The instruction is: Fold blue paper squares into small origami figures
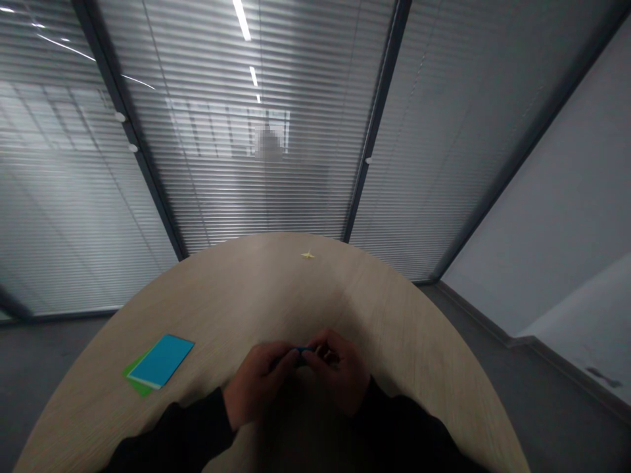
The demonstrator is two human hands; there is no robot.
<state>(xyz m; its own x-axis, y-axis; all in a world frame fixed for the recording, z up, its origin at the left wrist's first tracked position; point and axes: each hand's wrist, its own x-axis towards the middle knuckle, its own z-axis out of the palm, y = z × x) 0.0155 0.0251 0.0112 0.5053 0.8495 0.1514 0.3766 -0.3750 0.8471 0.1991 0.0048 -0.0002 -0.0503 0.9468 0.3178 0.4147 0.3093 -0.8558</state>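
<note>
Overall, a rounded tabletop of pale wood grain [315, 295] stands before glass partitions with grey slatted blinds [246, 177]. Left of the hands, a bright blue rectangular card [161, 360] lies over a green card [134, 380]; a small yellow paper piece [307, 255] sits near the far edge. The left hand [256, 384] and right hand [338, 371] meet centrally above the tabletop, their fingers [311, 358] pinching a thin blue strip [303, 349], mostly hidden.

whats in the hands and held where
The left hand and right hand pinch a small blue strip, perhaps folded paper, at its ends with their fingertips; fingers hide most of it.
</note>
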